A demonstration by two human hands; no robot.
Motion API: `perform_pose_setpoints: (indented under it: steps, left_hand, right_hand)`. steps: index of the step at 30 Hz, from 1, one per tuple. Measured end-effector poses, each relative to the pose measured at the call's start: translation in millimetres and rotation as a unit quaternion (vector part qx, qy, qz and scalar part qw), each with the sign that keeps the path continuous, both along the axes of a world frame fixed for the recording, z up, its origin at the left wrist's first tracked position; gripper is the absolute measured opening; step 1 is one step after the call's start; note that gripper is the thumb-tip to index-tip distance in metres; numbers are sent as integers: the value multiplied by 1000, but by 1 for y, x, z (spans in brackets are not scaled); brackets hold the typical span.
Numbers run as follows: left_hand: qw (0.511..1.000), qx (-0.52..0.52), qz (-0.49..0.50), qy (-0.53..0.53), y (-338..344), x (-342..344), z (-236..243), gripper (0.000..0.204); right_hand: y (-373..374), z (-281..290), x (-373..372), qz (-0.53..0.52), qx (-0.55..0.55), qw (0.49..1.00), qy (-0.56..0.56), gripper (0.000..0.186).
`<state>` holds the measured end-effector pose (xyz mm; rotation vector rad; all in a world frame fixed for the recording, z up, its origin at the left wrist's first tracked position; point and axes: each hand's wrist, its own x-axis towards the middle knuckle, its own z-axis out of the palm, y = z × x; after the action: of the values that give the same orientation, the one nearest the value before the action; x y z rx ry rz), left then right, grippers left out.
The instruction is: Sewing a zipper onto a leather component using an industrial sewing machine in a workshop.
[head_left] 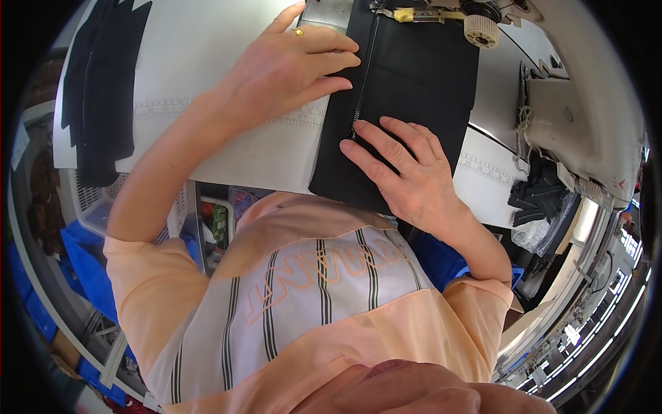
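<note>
A black fabric piece (426,76) lies on the white worktop (186,62), with a dark zipper (366,76) running lengthwise along it to the metal foot (380,10) of a sewing machine. My left hand (303,65) is open at the fabric's left side, beside the zipper, fingers stretched out toward the foot. My right hand (407,165) rests open on the fabric, its fingers spread and the tips at the lower part of the zipper. A yellow-wrapped attachment (405,15) sticks out beside the foot.
The machine body (572,117) stands on the right, with a bundle of black pieces (534,193) and clear plastic below it. Black cut pieces (103,90) lie at the worktop's left. A white basket (100,203) and blue bins (83,262) sit below the worktop's edge.
</note>
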<state>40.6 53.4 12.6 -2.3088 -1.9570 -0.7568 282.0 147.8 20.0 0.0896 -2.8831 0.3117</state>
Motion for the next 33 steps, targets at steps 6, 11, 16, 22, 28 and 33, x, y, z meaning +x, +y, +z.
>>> perform_pose_setpoints:
  steps: [6, 11, 16, 22, 28, 33]
  left_hand:
    - [1000, 4, 6, -11, -1, 1, -1, 26]
    - [1000, 4, 4, -5, 2, -2, -1, 27]
    - [1000, -1, -10, 5, 6, -5, 3, 27]
    - [999, -29, -11, -10, 18, -6, 7, 36]
    - [1000, -25, -3, 8, 25, -12, 6, 33]
    - [996, 5, 26, 88, 20, -3, 2, 30]
  right_hand:
    - [1, 1, -2, 5, -3, 1000, -8, 47]
    - [4, 0, -4, -3, 7, 1000, -1, 47]
    - [7, -1, -7, 0, 8, 1000, 9, 47]
    - [16, -2, -16, -3, 11, 1000, 27, 49]
    - [26, 0, -25, 0, 20, 999, 25, 46]
    - [33, 3, -33, -10, 16, 999, 31, 45]
